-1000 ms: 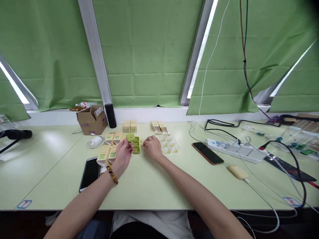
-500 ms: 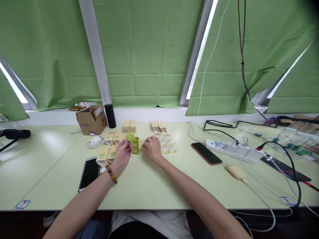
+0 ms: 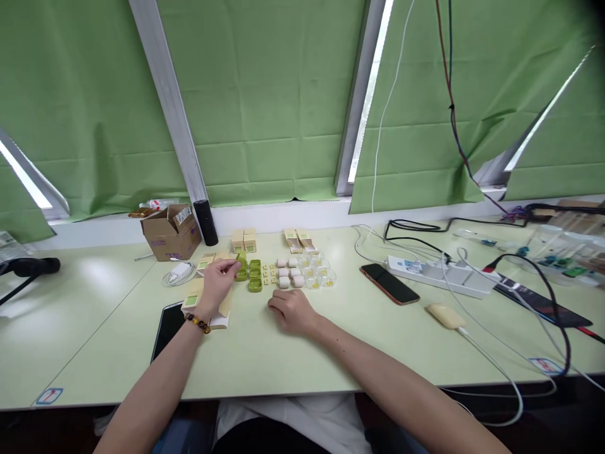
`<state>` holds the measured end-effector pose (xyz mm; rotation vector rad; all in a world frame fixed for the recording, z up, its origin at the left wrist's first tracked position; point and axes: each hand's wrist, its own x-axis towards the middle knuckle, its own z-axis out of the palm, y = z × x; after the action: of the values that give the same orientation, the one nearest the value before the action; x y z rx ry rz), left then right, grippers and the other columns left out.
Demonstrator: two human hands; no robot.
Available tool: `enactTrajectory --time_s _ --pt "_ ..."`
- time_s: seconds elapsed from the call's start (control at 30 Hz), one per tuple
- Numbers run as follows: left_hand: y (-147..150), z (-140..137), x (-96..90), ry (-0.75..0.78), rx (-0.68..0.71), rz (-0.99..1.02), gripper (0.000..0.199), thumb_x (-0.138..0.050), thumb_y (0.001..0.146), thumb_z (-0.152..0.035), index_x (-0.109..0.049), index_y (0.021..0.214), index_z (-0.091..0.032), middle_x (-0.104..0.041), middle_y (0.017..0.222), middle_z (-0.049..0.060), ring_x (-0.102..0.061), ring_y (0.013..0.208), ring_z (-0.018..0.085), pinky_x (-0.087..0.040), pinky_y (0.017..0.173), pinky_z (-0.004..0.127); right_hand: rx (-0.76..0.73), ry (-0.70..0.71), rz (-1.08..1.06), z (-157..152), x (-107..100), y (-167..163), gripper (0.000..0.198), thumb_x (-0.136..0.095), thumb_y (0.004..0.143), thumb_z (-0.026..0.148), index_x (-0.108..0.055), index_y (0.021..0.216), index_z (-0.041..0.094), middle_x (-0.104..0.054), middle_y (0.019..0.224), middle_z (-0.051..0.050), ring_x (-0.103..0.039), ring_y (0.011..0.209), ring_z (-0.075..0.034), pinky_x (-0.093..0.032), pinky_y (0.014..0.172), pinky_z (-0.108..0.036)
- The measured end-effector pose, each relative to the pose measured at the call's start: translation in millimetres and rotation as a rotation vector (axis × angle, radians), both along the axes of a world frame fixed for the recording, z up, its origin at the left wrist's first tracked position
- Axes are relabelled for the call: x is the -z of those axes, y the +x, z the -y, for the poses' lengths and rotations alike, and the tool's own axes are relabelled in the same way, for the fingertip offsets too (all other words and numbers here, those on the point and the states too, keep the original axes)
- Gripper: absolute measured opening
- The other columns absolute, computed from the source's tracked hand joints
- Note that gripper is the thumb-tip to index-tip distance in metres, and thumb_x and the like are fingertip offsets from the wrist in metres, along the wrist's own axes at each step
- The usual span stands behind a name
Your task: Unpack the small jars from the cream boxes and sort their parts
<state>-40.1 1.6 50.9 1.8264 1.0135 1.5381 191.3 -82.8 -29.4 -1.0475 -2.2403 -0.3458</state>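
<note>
My left hand [image 3: 219,285], a beaded bracelet at its wrist, pinches a small olive-green square piece [image 3: 241,258] that stands tilted on edge. Below it, more green square pieces are partly hidden by my fingers. Just right of these is a column of small green open boxes [image 3: 255,275]. My right hand [image 3: 293,313] rests on the table with its fingers curled in, nothing visible in them. Beyond it are rows of tiny yellow pieces [image 3: 268,274], pale pinkish cylinders [image 3: 284,273] and clear cups [image 3: 314,272] with yellow bits inside.
Small cream cartons [image 3: 243,241] stand at the back; others lie under my left wrist, beside a phone [image 3: 167,326]. A cardboard box [image 3: 171,234] and black cylinder [image 3: 206,223] are back left. Another phone [image 3: 390,284], a power strip [image 3: 439,277] and loose cables lie right.
My right hand has drawn back from the tiny yellow pieces towards me, uncovering the pale cylinders. My left hand has moved slightly left with the green piece, which has tipped onto its edge.
</note>
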Motion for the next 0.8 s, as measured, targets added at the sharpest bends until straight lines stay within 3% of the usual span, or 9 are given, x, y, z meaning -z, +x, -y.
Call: enactTrajectory --time_s 0.07,0.17,0.3,0.53,0.8 --pt "-5 0 -2.3 0.155 -0.107 -0.289 0.011 -0.075 0.085 -0.027 -0.082 0.077 -0.022 -0.068 0.068 0.004 -0.057 0.075 0.022 -0.042 0.073 0.033 -0.007 -0.026 0.026 0 -2 -1 0.016 -0.055 0.090 0.016 -0.070 0.085 0.019 -0.066 0.078 -0.002 -0.045 0.057 -0.013 -0.020 0.055 -0.031" --pt "-10 3 -4.9 0.325 -0.187 -0.731 0.026 -0.064 0.091 -0.021 -0.079 0.070 -0.023 -0.066 0.068 0.008 -0.054 0.091 0.027 -0.040 0.082 0.038 -0.010 -0.069 0.054 1 -4 -2 0.018 -0.054 0.092 0.018 -0.070 0.085 0.018 -0.067 0.079 -0.002 -0.045 0.057 -0.013 -0.020 0.056 -0.031" --pt "-12 4 -7.1 0.351 -0.208 -1.067 0.034 -0.058 0.091 -0.013 -0.073 0.061 -0.023 -0.064 0.064 0.009 -0.051 0.096 0.029 -0.037 0.080 0.040 0.002 -0.121 0.047 2 -4 -1 0.017 -0.054 0.092 0.018 -0.071 0.088 0.019 -0.069 0.082 -0.003 -0.048 0.059 -0.013 -0.020 0.056 -0.031" --pt "-9 5 -1.0 0.286 -0.182 -1.266 0.030 -0.059 0.091 -0.017 -0.077 0.067 -0.020 -0.069 0.070 0.013 -0.052 0.097 0.031 -0.034 0.081 0.043 0.017 -0.168 0.065 2 -6 -2 0.016 -0.055 0.091 0.017 -0.071 0.087 0.019 -0.070 0.083 -0.003 -0.050 0.061 -0.014 -0.020 0.057 -0.031" --pt "-3 11 4.8 0.252 -0.146 -1.320 0.031 -0.055 0.091 -0.013 -0.070 0.064 -0.018 -0.069 0.073 0.016 -0.053 0.099 0.034 -0.033 0.084 0.046 0.028 -0.185 0.078 3 -8 -2 0.015 -0.056 0.090 0.016 -0.071 0.087 0.019 -0.070 0.083 -0.004 -0.050 0.063 -0.014 -0.019 0.057 -0.031"
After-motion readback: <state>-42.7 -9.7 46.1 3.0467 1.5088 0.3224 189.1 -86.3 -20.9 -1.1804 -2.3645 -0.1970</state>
